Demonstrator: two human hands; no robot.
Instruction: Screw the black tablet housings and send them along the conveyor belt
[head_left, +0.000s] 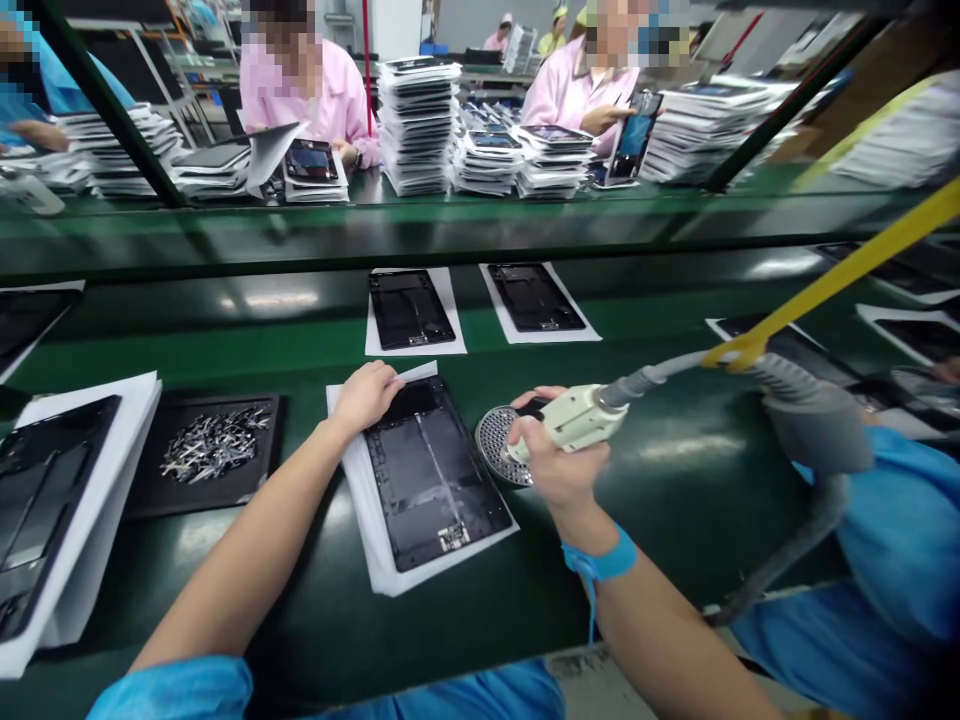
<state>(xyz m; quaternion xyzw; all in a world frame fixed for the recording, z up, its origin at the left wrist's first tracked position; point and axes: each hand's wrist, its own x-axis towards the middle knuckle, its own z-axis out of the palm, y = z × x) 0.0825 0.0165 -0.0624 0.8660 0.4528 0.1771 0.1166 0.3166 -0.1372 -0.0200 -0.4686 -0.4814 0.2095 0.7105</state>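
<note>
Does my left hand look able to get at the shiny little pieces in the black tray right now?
Probably yes: the shiny little pieces lie uncovered in the black tray, beside your left forearm, though your left hand would first have to come off the tablet panel's far left corner.

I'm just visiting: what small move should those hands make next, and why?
I'd guess the right hand should shift the cabled tool leftward, over the dark panel: it grips the tool just to the panel's right, while the left hand rests at the panel's far edge, perhaps steadying it.
</note>
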